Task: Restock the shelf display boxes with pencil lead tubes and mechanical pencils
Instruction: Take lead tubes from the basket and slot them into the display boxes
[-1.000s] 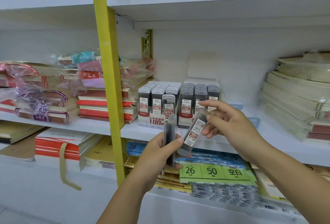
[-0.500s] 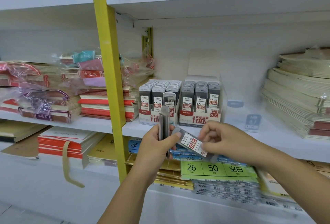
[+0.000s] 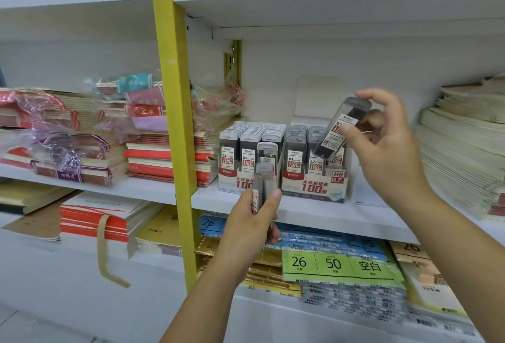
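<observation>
A single pencil lead tube (image 3: 336, 131), clear with a grey cap and a red and white label, is tilted in the air with its cap up and to the right, just above the right end of the 0.7 display box (image 3: 314, 188). The right hand (image 3: 382, 137) pinches it, fingertips on the cap and thumb against the label. That box stands on the white shelf (image 3: 314, 212) with rows of upright tubes in it. Touching it on the left is the 0.5 display box (image 3: 240, 184), also packed with tubes, one standing taller at its near right. In front of this box the left hand (image 3: 255, 223) is closed around a small bundle of tubes (image 3: 261, 186), held upright with their caps above the thumb. Left of the yellow upright post (image 3: 175, 124) lie stacks of notebooks (image 3: 164, 156), some in torn plastic wrap. A tall pile of pale notebooks (image 3: 461, 159) sits at the far right. On the lower shelf, a green pack (image 3: 338, 264) reads 26 and 50.
</observation>
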